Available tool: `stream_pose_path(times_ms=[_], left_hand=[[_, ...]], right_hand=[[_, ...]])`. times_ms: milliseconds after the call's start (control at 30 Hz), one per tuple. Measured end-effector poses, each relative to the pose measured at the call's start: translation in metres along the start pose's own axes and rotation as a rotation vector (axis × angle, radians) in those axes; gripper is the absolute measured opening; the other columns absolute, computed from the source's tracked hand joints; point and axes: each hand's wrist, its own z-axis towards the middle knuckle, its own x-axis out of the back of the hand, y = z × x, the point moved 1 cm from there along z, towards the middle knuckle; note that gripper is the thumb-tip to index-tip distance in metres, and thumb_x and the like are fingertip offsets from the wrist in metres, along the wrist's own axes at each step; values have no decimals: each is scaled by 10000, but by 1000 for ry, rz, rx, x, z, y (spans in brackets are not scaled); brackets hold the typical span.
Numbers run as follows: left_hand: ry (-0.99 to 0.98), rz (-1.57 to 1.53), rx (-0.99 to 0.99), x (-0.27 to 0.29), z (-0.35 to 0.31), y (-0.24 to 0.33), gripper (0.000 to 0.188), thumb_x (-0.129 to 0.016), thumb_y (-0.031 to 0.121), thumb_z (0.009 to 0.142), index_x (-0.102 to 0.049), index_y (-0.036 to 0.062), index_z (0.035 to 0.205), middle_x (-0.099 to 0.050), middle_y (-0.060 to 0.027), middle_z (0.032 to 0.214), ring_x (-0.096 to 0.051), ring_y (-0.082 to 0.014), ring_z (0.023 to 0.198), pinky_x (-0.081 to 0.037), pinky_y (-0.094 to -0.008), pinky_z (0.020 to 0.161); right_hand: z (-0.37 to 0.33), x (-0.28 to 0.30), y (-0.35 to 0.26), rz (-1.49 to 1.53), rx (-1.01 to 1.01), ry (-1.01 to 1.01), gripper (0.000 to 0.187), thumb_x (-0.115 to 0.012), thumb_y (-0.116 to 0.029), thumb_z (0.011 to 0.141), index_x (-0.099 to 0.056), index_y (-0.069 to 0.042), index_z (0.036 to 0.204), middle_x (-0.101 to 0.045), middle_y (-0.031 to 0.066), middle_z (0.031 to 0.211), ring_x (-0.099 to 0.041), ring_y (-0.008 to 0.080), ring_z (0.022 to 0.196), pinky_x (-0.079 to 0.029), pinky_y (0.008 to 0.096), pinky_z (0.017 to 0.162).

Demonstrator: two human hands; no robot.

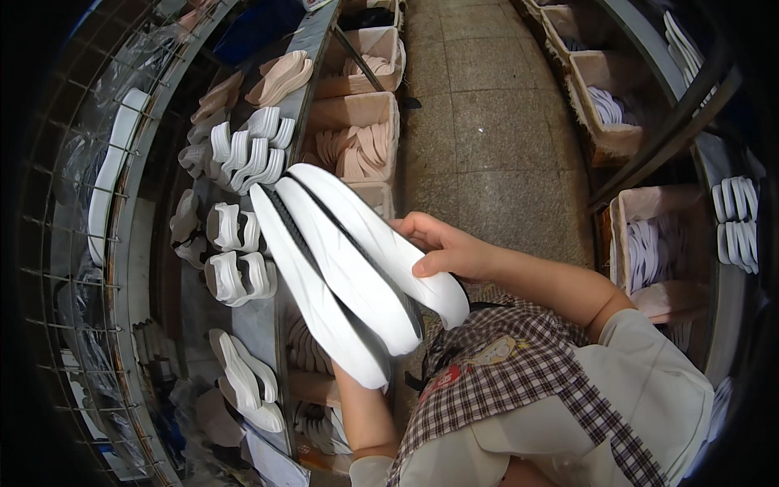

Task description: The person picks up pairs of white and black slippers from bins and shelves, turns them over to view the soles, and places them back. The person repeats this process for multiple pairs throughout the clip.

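Observation:
Three white shoe soles (353, 260) are fanned side by side in front of me, their smooth faces up and dark edges showing between them. The thumb of my right hand (446, 250) presses on the rightmost sole (381, 239), with the fingers curled behind its outer edge. My left forearm (363, 412) runs up under the leftmost sole (312, 284); the soles hide my left hand and its fingers. Close by on the left stands a grey bench (280, 410) with more soles in stacks.
White soles (239, 227) and pink soles (280, 79) sit on the bench. Cloth-lined bins of pink soles (357, 150) stand alongside it. A wire rack (105, 284) rises at far left. Across the tiled aisle (495, 122) are more bins (618, 235) and a shelf with white soles (737, 219).

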Motion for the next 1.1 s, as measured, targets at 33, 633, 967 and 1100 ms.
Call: stream_pose_path(times_ms=[33,633,967,1100], left_hand=[[-19,-17,8,0,1,0,544,-434,333,963,-270,48,1396,-474,-187,1279,-462,-307,1197,-332,-436,1008],[-578,-580,263,26,-8,21,673,-485,441,903,-261,90,1433,-441,-119,1320,-400,-219,1266,-210,-433,1095],[-525,-577,234,32,-13,14,693,-499,462,894,-255,115,1443,-436,-110,1335,-408,-215,1266,-179,-471,1100],[-500,-588,215,28,-17,11,699,-502,467,893,-249,122,1446,-435,-111,1339,-410,-213,1266,-169,-484,1102]], right_hand=[[1,0,1,-33,41,-24,621,-659,-251,768,-373,6,1256,-374,201,1354,-399,278,1240,-321,414,1036],[-5,17,-19,1057,-59,-65,517,-453,-282,812,-518,5,1237,-659,176,1051,-689,229,831,-569,324,753],[1,17,-35,1071,1,-42,509,-445,-303,812,-545,1,1208,-662,170,1041,-685,233,836,-560,327,774],[4,17,-37,1102,34,-70,505,-439,-292,812,-547,8,1203,-662,177,1036,-684,244,842,-553,339,792]])
